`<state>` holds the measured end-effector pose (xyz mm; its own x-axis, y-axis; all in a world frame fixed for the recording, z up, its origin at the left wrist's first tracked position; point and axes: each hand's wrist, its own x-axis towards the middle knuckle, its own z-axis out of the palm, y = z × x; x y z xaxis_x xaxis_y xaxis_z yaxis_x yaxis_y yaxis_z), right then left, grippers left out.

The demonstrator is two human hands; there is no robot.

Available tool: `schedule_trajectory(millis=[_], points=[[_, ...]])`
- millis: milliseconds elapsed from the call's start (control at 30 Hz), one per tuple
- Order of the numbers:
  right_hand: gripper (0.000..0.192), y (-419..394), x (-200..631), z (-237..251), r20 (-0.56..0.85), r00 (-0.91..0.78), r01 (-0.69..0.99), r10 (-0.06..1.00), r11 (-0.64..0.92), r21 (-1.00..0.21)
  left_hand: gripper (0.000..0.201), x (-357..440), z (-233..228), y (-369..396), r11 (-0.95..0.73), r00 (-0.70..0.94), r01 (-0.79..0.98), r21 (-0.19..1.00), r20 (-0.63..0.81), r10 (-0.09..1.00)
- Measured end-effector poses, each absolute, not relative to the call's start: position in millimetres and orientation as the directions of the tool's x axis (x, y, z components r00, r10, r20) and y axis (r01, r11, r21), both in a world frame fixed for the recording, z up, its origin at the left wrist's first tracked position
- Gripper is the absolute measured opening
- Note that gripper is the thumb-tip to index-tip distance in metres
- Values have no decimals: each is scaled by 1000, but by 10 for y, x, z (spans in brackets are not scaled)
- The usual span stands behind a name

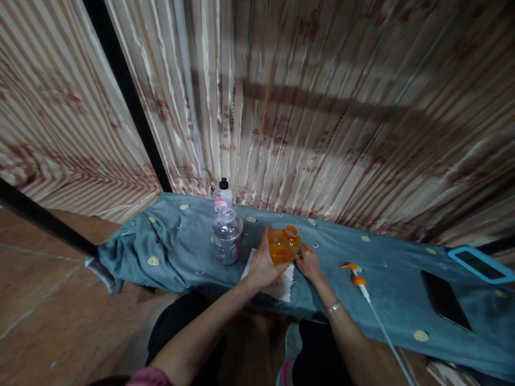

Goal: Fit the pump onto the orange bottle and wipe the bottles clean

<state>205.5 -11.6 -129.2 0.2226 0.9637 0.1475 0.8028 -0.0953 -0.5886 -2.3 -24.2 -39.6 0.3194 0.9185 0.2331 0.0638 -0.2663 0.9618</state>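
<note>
At the far left, toward nine o'clock, the blue-grey cloth bunches up over the end of the narrow table. Just right of that fold stand two bottles: a clear bottle with a black cap against the curtain, and a squat clear bottle in front of it.

At the centre, the left hand wraps around the side of the orange bottle, fingers closed on its body, holding it tilted over a white napkin. Its neck is open, no cap or pump fitted. The right hand rests at the bottle's three o'clock side, touching it low; whether it pinches anything I cannot tell.

Further right, at about four o'clock from the bottle, an orange pump head with its long white tube lies loose on the cloth. Near the right edge lie a dark phone and a blue-framed tablet.

The bottle appears to be held steady while open; refitting the pump would need the right hand free to reach it.
</note>
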Motion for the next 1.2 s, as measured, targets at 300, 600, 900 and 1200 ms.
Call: schedule_trajectory(millis=[300,600,900,1200], points=[[56,-493,2059,-160,221,208,653,953,33,-756,86,-37,-308,-174,-241,367,6,970,222,903],[44,-650,1780,668,299,-49,809,953,213,-548,64,-133,-347,-106,-238,384,-21,971,228,895],[32,-661,1864,-134,-248,166,-39,954,-245,-969,62,-212,-393,-121,-215,374,-48,975,217,902],[63,-725,1687,-985,-93,357,455,929,-260,-852,61,-216,-317,-108,-264,347,4,964,247,905]])
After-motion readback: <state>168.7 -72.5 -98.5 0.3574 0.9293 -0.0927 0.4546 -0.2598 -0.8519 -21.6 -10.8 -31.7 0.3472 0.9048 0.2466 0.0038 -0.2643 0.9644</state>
